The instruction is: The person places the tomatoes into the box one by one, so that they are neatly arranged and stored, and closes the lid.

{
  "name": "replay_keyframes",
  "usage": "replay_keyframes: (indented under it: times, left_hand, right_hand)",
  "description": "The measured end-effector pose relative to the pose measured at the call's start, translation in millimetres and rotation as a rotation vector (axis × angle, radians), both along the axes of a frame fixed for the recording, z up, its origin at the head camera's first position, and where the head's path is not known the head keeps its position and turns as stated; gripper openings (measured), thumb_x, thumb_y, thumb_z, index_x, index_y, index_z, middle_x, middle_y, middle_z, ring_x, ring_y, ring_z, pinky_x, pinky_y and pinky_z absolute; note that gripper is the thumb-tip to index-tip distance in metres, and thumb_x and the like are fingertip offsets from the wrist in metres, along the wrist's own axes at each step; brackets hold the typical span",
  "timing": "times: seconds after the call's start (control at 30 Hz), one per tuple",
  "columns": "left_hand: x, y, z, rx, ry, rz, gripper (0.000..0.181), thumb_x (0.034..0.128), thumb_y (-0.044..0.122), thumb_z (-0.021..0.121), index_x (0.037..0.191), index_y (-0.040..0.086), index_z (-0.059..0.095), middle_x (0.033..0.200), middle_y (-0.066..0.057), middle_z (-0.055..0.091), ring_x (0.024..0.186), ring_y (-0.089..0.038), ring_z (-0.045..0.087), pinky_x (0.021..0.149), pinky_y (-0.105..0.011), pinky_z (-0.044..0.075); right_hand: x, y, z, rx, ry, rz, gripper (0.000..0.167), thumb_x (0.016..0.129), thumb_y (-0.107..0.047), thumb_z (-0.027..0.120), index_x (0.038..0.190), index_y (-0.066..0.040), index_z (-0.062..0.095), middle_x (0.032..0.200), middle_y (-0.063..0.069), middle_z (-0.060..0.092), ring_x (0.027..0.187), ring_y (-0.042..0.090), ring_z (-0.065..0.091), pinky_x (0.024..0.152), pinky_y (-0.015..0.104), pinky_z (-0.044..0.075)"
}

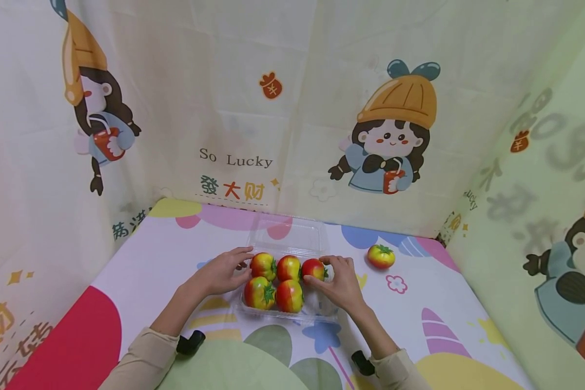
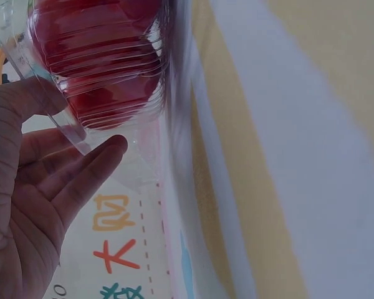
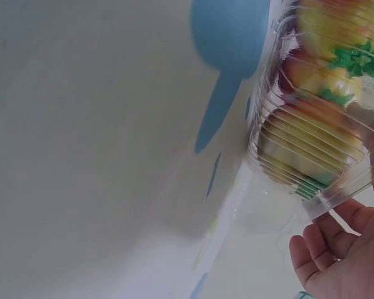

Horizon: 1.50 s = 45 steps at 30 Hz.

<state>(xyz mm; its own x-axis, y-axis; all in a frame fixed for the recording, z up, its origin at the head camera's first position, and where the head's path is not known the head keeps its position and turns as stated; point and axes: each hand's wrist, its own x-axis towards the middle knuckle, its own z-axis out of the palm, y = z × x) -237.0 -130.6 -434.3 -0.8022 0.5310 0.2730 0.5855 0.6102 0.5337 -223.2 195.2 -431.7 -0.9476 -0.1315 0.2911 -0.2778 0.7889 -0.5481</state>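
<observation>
A clear plastic clamshell box (image 1: pixel 317 313) lies on the table with its lid (image 1: pixel 287 235) folded back. Several red-and-yellow tomatoes (image 1: pixel 289 296) with green leafy tops sit inside in two rows. At the box's left end, my left hand (image 1: pixel 224 272) pinches the rim, thumb (image 2: pixel 43 96) on one side and fingers on the other. My right hand (image 1: pixel 340 281) is at the right end, thumb and fingers about the far-row tomato (image 1: pixel 313 268) there. Through the ribbed wall in the right wrist view, that tomato (image 3: pixel 308 140) shows inside the box.
One more tomato (image 1: pixel 381 257) lies on the table to the right of the box. A colourful printed cloth (image 1: pixel 370 330) covers the tabletop. Cream printed curtains (image 1: pixel 302 108) enclose the back and both sides.
</observation>
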Motion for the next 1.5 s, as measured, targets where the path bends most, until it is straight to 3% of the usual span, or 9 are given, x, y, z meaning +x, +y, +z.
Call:
replay_keyframes:
  times: [0.4,0.67,0.93,1.27,1.5]
  left_hand:
    - [1.3,0.9,0.6,-0.005,-0.014,0.007,0.042,0.0962,0.015,0.063,0.134,-0.004,0.064,0.148,-0.023,0.053,0.101,-0.023,0.072,0.092,-0.041,0.060]
    - [0.0,0.0,0.9,0.002,0.005,-0.003,0.042,0.0958,0.015,0.064,0.134,-0.004,0.064,0.147,-0.024,0.054,0.100,-0.023,0.072,0.091,-0.041,0.060]
    - [-1.6,0.3,-0.5,-0.006,0.018,-0.003,0.044,0.0958,0.014,0.064,0.136,-0.003,0.062,0.147,-0.025,0.053,0.100,-0.023,0.072,0.091,-0.041,0.060]
    - [-1.6,-0.1,-0.7,-0.004,0.009,-0.004,0.043,0.0961,0.013,0.064,0.135,-0.004,0.062,0.147,-0.024,0.053,0.099,-0.023,0.072,0.092,-0.042,0.060]
    - [-0.5,-0.5,-1.2,-0.007,0.004,-0.002,0.042,0.0964,0.013,0.064,0.135,-0.004,0.063,0.147,-0.024,0.053,0.100,-0.023,0.072,0.092,-0.042,0.059]
  right_hand:
    - [0.9,2.1,-3.2,-0.008,0.008,0.011,0.065,0.079,-0.047,0.085,0.128,-0.008,0.068,0.124,0.012,0.065,0.118,0.028,0.048,0.097,0.049,0.053]
    - [0.8,6.4,4.4,-0.029,-0.007,0.006,0.060,0.082,-0.040,0.084,0.129,-0.007,0.066,0.125,0.012,0.064,0.118,0.029,0.048,0.096,0.049,0.053]
    - [-3.4,16.5,5.6,-0.018,0.045,0.011,0.059,0.084,-0.038,0.082,0.128,-0.001,0.066,0.123,0.016,0.066,0.115,0.033,0.051,0.096,0.051,0.051]
    - [-6.4,29.3,3.0,-0.028,0.007,-0.038,0.060,0.085,-0.038,0.081,0.130,-0.001,0.065,0.127,0.017,0.064,0.121,0.035,0.052,0.104,0.056,0.048]
    - [-10.9,41.1,-3.0,-0.029,0.041,-0.053,0.056,0.086,-0.033,0.081,0.126,0.003,0.066,0.122,0.021,0.066,0.117,0.038,0.054,0.103,0.057,0.047]
